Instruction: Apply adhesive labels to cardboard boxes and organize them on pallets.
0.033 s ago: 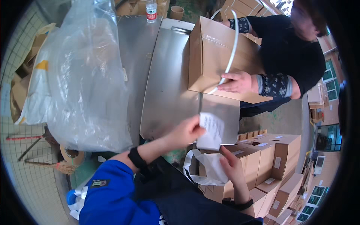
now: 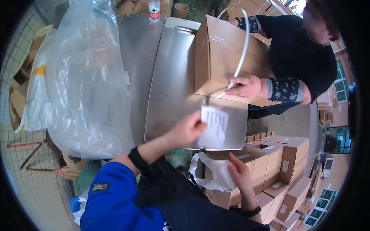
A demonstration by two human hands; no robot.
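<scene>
My left hand (image 2: 187, 131) pinches a white paper sheet (image 2: 214, 125) over the near edge of a steel table (image 2: 169, 88). Lower down, my right hand (image 2: 241, 175) grips a crumpled white plastic bag (image 2: 214, 173) lying on a small carton. Across the table stands a large cardboard box (image 2: 221, 54). A co-worker in a black top leans on it, one hand (image 2: 246, 86) holding a white strap (image 2: 243, 42) that loops over the box.
A big clear plastic bag (image 2: 84, 84) covers the table's left side. A water bottle (image 2: 154, 9) and a brown paper cup (image 2: 181, 9) stand at the far end. Several small cartons (image 2: 281, 161) are stacked at the lower right. A broom (image 2: 50, 169) lies on the floor at left.
</scene>
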